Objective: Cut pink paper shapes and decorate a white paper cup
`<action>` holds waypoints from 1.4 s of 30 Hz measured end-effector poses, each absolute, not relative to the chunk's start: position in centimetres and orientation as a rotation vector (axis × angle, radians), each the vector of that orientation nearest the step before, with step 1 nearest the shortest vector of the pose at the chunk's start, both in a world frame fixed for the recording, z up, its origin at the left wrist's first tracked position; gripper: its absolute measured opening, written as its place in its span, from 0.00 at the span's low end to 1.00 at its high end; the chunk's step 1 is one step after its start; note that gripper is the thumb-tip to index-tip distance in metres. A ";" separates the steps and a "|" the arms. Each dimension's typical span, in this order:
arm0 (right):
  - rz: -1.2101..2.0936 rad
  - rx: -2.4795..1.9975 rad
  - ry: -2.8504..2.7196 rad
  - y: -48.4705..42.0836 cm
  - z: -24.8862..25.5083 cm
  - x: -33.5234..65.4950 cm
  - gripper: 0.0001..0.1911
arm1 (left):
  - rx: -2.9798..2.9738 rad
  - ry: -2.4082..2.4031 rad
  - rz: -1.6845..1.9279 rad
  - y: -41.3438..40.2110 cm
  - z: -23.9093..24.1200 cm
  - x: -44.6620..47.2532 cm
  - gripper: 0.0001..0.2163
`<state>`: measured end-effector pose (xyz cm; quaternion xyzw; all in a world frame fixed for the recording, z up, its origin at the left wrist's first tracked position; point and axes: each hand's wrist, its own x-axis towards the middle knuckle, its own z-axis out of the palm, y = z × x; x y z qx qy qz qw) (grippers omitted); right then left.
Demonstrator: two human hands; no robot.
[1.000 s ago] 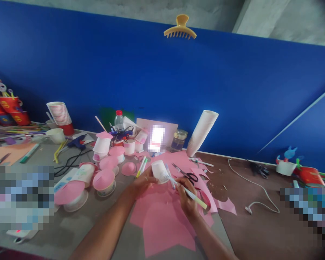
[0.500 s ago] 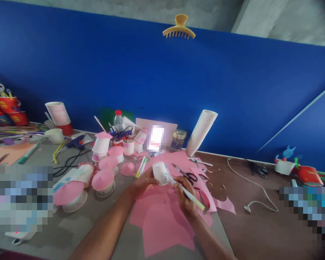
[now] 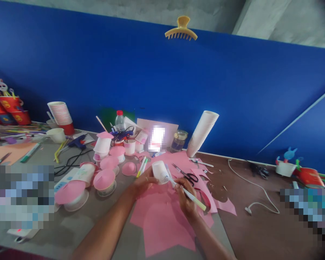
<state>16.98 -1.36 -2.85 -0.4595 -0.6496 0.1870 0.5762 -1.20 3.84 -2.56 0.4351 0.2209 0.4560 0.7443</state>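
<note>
A small white paper cup [image 3: 158, 171] is held tilted in my left hand [image 3: 144, 183], whose fingers wrap its lower left side. My right hand [image 3: 186, 195] grips a marker pen [image 3: 191, 196] with a pale yellow-green end. The pen's tip is at the cup's right side; whether it touches cannot be made out. Beneath both hands lie cut sheets of pink paper [image 3: 166, 231]. Black-handled scissors [image 3: 191, 177] rest on the paper just beyond my right hand. Two more markers [image 3: 142, 167] lie beyond my left hand.
Paper cups with pink tops [image 3: 104, 179] stand to the left. A leaning stack of white cups [image 3: 203, 133], a glass jar [image 3: 179, 141] and a bright blurred screen [image 3: 157, 138] line the back. A white cable [image 3: 262, 204] lies on the right; a glue gun [image 3: 79, 141] sits left.
Both hands keep their hold on the cup and the marker pen, with hardly any motion. The whole view has shifted slightly.
</note>
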 end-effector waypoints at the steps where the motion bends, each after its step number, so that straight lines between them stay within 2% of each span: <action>1: 0.438 -1.078 -1.522 -1.4 -2.8 17.0 0.06 | 0.951 0.478 1.012 3.9 -2.6 -1.3 0.24; 10: 0.447 -1.071 -1.530 -1.5 -2.8 17.3 0.06 | 0.947 0.483 1.051 3.7 -2.0 -1.4 0.23; 34: 0.399 -1.052 -1.586 -1.3 -2.1 16.5 0.06 | 0.997 0.557 0.970 3.9 -2.9 -1.0 0.29; 42: 0.427 -1.087 -1.573 -1.4 -3.0 17.1 0.06 | 0.935 0.503 1.004 3.5 -2.2 -1.2 0.27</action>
